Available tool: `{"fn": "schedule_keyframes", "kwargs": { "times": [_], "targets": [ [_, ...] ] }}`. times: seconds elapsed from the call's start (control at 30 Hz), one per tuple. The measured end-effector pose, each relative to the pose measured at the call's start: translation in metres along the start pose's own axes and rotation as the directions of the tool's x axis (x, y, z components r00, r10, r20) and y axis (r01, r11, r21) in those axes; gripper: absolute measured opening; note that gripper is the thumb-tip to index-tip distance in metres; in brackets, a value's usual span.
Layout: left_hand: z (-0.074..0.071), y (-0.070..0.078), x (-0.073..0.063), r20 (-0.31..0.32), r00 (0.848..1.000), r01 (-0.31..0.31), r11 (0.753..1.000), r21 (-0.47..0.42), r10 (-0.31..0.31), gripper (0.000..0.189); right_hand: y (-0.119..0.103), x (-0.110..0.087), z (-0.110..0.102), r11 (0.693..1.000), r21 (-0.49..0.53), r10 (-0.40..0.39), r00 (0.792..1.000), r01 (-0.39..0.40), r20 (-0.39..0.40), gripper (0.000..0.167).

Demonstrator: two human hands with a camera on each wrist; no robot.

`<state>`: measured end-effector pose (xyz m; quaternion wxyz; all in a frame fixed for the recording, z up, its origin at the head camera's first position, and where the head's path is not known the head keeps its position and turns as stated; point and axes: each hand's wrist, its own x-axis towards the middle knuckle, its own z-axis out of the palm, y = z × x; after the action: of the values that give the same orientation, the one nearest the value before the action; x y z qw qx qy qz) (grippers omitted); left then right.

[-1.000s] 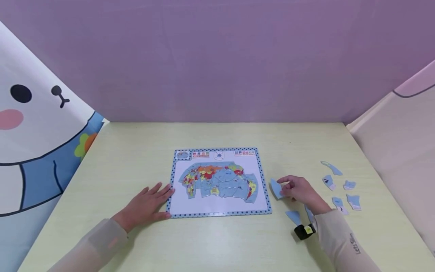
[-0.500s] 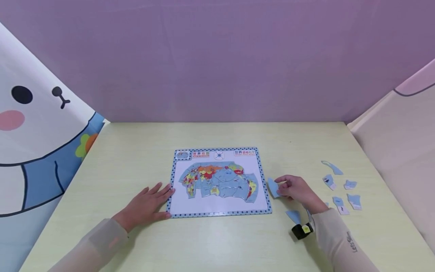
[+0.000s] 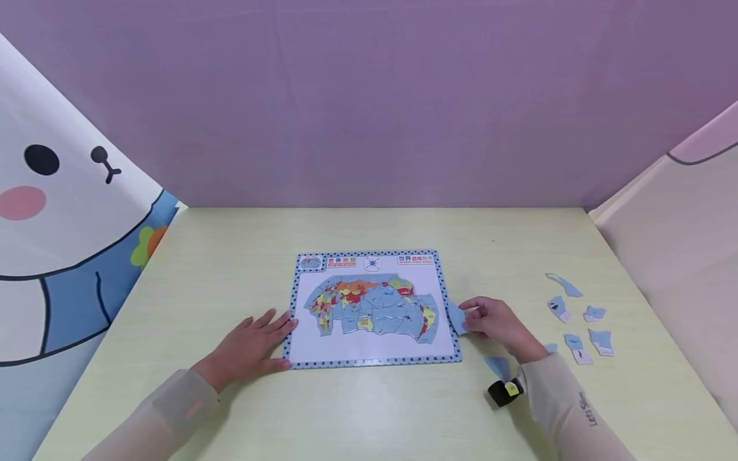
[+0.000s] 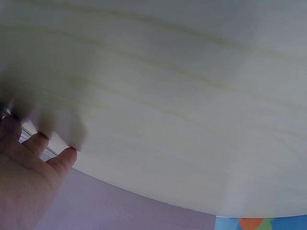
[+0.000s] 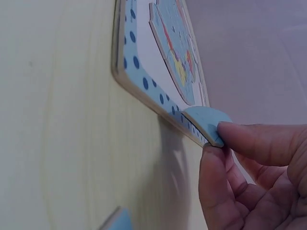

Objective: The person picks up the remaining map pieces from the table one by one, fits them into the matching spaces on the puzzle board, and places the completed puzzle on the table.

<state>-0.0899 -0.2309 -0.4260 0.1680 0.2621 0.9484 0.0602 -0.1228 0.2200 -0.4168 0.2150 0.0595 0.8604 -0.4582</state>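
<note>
A world map puzzle board [image 3: 369, 355] with a dotted blue border lies flat on the table, its joined map pieces [image 3: 375, 304] covering the middle. My left hand [image 3: 248, 349] is spread flat at the board's left edge, fingertips touching the border; the left wrist view shows those fingers [image 4: 60, 160] straight. Between thumb and fingers, my right hand [image 3: 492, 323] pinches a blue puzzle piece [image 3: 457, 318] at the board's right edge. In the right wrist view this puzzle piece [image 5: 208, 122] is tilted and overlaps the border; whether it touches the board I cannot tell.
Several loose puzzle pieces lie to the right, among them a curved one [image 3: 565, 284] and a white-edged one [image 3: 601, 341]. Another blue piece [image 3: 498, 367] lies below my right hand, near the black wrist camera [image 3: 503, 392]. A purple wall [image 3: 369, 109] stands behind the table.
My right hand has moved left with the blue puzzle piece, from beside the board to its right border. The left hand has stayed in place.
</note>
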Motion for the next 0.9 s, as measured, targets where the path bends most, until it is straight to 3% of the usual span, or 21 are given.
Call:
{"fn": "schedule_keyframes", "kwargs": {
  "times": [0.9],
  "targets": [
    [0.001, -0.001, 0.002, 0.023, 0.999, 0.023, 1.0, -0.009, -0.023, 0.082, -0.021, 0.01, 0.03, 0.999, 0.045, -0.025, 0.999, 0.023, 0.048, 0.029]
  ]
}}
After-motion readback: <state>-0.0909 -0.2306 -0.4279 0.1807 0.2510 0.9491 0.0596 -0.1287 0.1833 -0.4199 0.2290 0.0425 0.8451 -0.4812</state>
